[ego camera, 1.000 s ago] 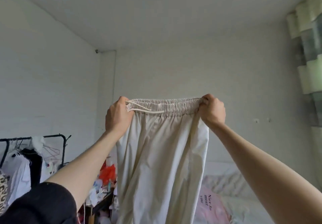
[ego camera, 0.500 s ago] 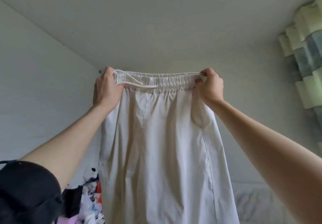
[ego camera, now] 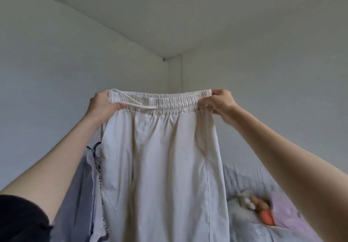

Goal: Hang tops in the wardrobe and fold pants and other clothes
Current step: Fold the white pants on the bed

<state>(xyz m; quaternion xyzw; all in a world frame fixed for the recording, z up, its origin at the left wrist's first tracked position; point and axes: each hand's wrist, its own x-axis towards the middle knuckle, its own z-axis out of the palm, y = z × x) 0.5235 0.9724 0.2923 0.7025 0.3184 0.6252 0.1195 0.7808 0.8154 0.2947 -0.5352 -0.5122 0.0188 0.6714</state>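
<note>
A pair of cream pants [ego camera: 165, 166] with an elastic waistband and a white drawstring hangs straight down in front of me, held up at arm's length. My left hand [ego camera: 102, 106] grips the left end of the waistband, next to the drawstring. My right hand [ego camera: 220, 104] pinches the right end of the waistband. The band is stretched flat between both hands. The legs run out of view at the bottom.
A pale blue garment with patterned trim [ego camera: 88, 185] hangs behind the pants at lower left. A bed with light bedding [ego camera: 250, 181] lies at lower right, carrying a pink garment [ego camera: 290, 215] and a blurred orange object [ego camera: 267, 219]. White walls meet in a corner behind.
The view has swung left and down: the curtain at the right edge is gone and the bed shows again. Both hands keep the same hold on the waistband, now lower in view.
</note>
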